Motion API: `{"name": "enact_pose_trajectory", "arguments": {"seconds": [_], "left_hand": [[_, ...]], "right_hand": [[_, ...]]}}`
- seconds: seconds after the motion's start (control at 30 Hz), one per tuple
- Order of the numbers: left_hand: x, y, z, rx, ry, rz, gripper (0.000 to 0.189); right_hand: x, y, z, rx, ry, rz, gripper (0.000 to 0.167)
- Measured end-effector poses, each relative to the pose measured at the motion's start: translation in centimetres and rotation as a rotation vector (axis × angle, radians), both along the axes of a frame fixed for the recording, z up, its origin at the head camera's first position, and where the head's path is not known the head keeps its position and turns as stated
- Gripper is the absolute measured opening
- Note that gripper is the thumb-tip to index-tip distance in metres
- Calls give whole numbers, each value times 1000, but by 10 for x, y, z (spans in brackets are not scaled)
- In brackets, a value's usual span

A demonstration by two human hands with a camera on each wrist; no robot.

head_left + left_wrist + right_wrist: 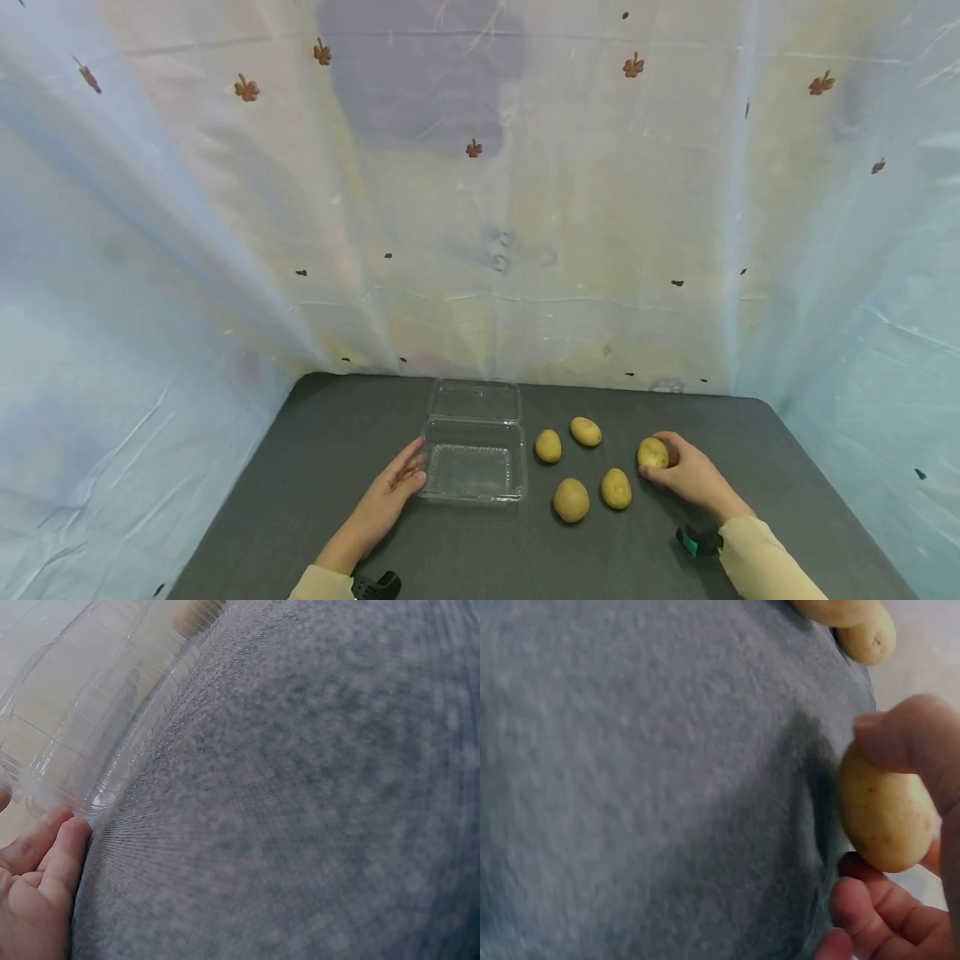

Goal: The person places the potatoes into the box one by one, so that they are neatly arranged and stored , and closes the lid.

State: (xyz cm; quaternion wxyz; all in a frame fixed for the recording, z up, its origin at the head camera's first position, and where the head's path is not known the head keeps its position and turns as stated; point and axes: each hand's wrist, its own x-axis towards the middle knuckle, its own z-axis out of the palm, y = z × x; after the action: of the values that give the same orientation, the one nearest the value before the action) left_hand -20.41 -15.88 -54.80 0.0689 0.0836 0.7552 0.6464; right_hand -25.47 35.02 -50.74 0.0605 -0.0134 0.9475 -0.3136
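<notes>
My right hand (692,477) grips a yellow potato (652,453) between thumb and fingers, at the right of the group. In the right wrist view the thumb lies over one end of that potato (889,814), and the other fingers sit around its far side. My left hand (390,493) is at the left side of a clear plastic clamshell box (475,500), fingertips right at its wall. The box stands with its lid (476,402) folded back. In the left wrist view the fingertips (73,832) meet the lower corner of the box.
Between box and right hand lie several loose potatoes: two at the back, a left one (548,447) and a right one (586,432), and two nearer, one larger (572,501) and one smaller (617,489). A patterned sheet (525,208) hangs behind the dark grey table (315,467).
</notes>
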Motion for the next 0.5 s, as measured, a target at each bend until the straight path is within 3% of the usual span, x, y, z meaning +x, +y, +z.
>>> {"name": "enact_pose_trajectory", "arguments": {"seconds": [0.2,0.5], "left_hand": [[-1,-1,-1,1,2,-7,56],[0,-1,-2,-15,13,-11,59]], "right_hand": [[0,-15,10,-33,87,-19,77],[6,-66,38,-164,160,49,72]]}}
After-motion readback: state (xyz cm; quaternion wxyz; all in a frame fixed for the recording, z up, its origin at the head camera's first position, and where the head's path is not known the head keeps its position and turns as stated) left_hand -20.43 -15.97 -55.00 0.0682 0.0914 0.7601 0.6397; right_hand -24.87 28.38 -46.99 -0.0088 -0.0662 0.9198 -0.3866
